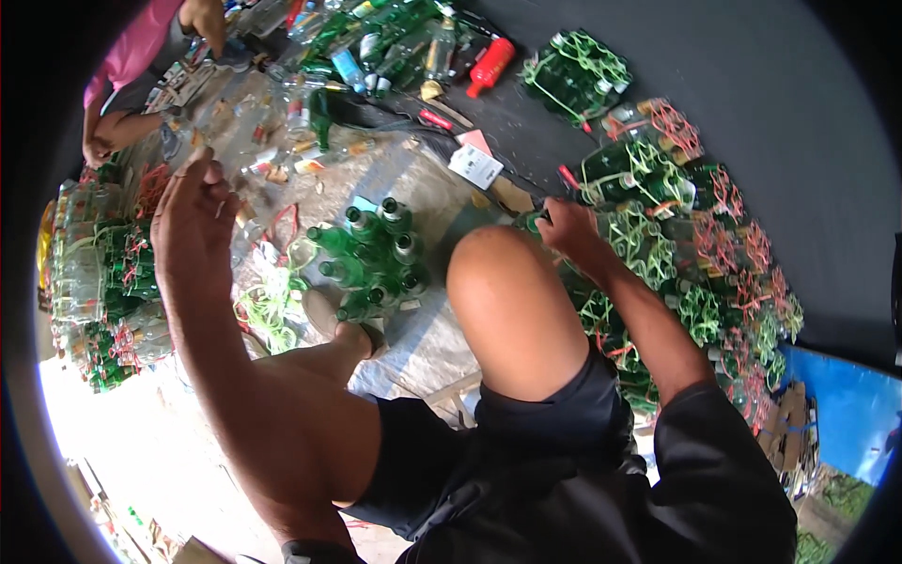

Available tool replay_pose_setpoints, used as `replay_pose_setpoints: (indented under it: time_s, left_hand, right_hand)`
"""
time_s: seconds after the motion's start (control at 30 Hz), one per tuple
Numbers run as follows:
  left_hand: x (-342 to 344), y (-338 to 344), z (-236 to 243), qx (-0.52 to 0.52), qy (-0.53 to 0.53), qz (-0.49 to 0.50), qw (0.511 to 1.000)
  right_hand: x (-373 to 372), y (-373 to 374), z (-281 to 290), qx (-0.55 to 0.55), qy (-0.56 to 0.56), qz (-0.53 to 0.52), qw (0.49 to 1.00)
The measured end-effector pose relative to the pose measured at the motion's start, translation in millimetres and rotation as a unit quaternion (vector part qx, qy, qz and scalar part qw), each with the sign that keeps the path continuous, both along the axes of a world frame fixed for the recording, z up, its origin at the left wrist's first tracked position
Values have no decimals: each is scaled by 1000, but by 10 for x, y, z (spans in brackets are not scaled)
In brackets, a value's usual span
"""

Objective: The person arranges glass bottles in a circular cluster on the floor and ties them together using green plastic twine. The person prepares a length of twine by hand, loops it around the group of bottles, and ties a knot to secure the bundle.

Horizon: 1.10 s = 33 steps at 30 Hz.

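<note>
Several upright green glass bottles (362, 258) stand at eleven o'clock; the right hand (572, 229), one o'clock, clasps a green glass bottle (532, 222); the left hand (193, 218), ten o'clock, curls, contents unclear.

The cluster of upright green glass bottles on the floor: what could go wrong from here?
The upright green glass bottles stand close to the person's left foot; a nudge could perhaps topple them. The loose, tangled light-green strips beside that foot might snag it.
</note>
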<state>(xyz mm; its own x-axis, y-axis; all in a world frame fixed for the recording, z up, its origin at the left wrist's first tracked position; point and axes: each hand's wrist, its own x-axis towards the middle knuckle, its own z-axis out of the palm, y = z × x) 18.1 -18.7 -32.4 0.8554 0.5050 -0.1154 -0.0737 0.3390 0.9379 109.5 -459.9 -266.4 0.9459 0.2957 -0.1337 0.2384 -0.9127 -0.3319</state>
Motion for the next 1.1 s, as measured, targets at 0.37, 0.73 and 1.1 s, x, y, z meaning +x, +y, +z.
replay_pose_setpoints:
  time_s: [0.37, 0.73, 1.1]
  left_hand:
    - [73, 368, -294, -11, 0, -83, 997]
    - [98, 301, -271, 8, 23, -64, 998]
    - [69, 271, -187, 18, 26, -58, 998]
  right_hand:
    - [-61, -270, 34, -24, 32, -19, 999]
    - [-29, -365, 79, -41, -10, -40, 998]
    - [307, -583, 129, -53, -57, -90, 993]
